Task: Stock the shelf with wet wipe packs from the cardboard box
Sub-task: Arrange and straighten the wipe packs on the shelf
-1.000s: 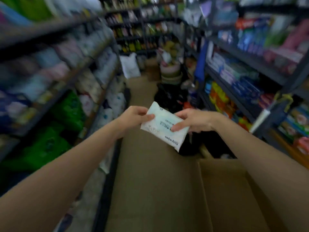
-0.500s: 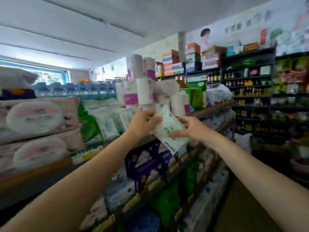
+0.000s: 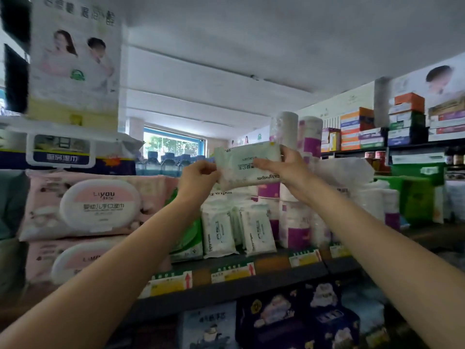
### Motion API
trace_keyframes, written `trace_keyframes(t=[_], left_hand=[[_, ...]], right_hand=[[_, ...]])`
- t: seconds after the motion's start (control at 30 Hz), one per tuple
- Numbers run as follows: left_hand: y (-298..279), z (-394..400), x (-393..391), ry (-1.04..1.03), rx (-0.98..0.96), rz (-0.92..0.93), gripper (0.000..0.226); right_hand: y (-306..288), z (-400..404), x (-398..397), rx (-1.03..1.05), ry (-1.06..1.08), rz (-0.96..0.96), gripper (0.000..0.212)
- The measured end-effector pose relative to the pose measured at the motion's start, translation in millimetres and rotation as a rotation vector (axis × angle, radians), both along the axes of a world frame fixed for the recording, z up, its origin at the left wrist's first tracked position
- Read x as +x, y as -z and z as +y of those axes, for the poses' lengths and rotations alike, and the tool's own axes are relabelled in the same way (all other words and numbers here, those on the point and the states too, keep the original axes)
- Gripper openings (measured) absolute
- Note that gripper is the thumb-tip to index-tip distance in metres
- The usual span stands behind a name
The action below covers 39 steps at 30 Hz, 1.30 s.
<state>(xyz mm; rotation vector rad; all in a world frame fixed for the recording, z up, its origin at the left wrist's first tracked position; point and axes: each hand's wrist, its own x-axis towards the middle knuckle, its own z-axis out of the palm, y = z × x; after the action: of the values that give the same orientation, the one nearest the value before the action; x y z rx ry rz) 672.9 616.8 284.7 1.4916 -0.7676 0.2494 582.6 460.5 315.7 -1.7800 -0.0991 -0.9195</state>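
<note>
The wet wipe pack is up in the air between the person's two hands, held at both ends. The left hand pinches its left edge with curled fingers. The right hand grips the right end, thumb across the printed front and the other fingers behind, where I cannot see them. The pack's long axis runs side to side, roughly level, and its print reads upside down from here.

What matters for the coming move is what lies under the hands. Straight below the pack stands a row of upright white packs of the same kind on the shelf, with at least one more lying flat on top of them. The held pack floats just above that flat one, apart from it as far as I can tell. So the way to go is down and a little away from the person. Both hands are about equally close to the row; the left one sits slightly lower.

To the left of the left hand are big pink wipe packs; to the right of the right hand, rolls wrapped in white and purple.

How deep the row runs behind the front packs is hidden. The cardboard box is not in sight.
</note>
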Motion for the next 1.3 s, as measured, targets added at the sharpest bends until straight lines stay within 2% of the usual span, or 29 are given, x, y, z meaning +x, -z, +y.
trace_keyframes(t=[0.1, 0.17, 0.23, 0.3, 0.33, 0.4, 0.47, 0.6, 0.67, 0.77, 0.83, 1.03, 1.13, 1.23, 1.3], left_hand=[[8, -4, 30, -0.127, 0.035, 0.056, 0.025], [16, -4, 40, -0.170, 0.164, 0.024, 0.025], [23, -7, 47, -0.191, 0.323, -0.014, 0.026], [26, -10, 53, -0.236, 0.430, -0.064, 0.027], [27, -12, 55, -0.258, 0.468, -0.092, 0.027], [31, -14, 57, -0.293, 0.567, -0.137, 0.030], [34, -16, 58, -0.331, 0.694, -0.183, 0.037], [36, -25, 62, -0.358, 0.886, -0.263, 0.053], [39, -34, 65, -0.332, 0.978, -0.277, 0.064], [43, -46, 72, -0.317, 1.124, -0.325, 0.084], [44, -53, 73, -0.310, 1.206, -0.343, 0.098], [44, -79, 75, -0.382, 1.503, -0.445, 0.122], [43, -83, 78, -0.413, 1.573, -0.459, 0.125], [41, -79, 83, -0.386, 1.541, -0.433, 0.124], [43, -77, 85, -0.396, 1.509, -0.478, 0.121]], right_hand=[[-27, -26, 21, -0.597, 0.220, 0.231, 0.046], [-33, -25, 38, -0.943, 0.181, 0.439, 0.041], [-23, -15, 61, -1.101, 0.016, 0.618, 0.034], [-3, -6, 89, -1.237, -0.039, 0.687, 0.029], [9, -4, 103, -1.314, -0.015, 0.697, 0.032], [31, -4, 125, -1.428, 0.081, 0.717, 0.058], [43, -12, 140, -1.465, 0.170, 0.685, 0.073], [47, -28, 144, -1.366, 0.207, 0.656, 0.092], [45, -34, 140, -1.357, 0.227, 0.639, 0.089], [36, -49, 130, -1.316, 0.253, 0.571, 0.071], [29, -61, 121, -1.281, 0.230, 0.635, 0.073], [48, -79, 106, -1.395, 0.298, 0.822, 0.111], [67, -90, 110, -1.400, 0.321, 0.826, 0.120], [73, -94, 109, -1.402, 0.335, 0.745, 0.118], [74, -93, 108, -1.395, 0.349, 0.684, 0.114]])
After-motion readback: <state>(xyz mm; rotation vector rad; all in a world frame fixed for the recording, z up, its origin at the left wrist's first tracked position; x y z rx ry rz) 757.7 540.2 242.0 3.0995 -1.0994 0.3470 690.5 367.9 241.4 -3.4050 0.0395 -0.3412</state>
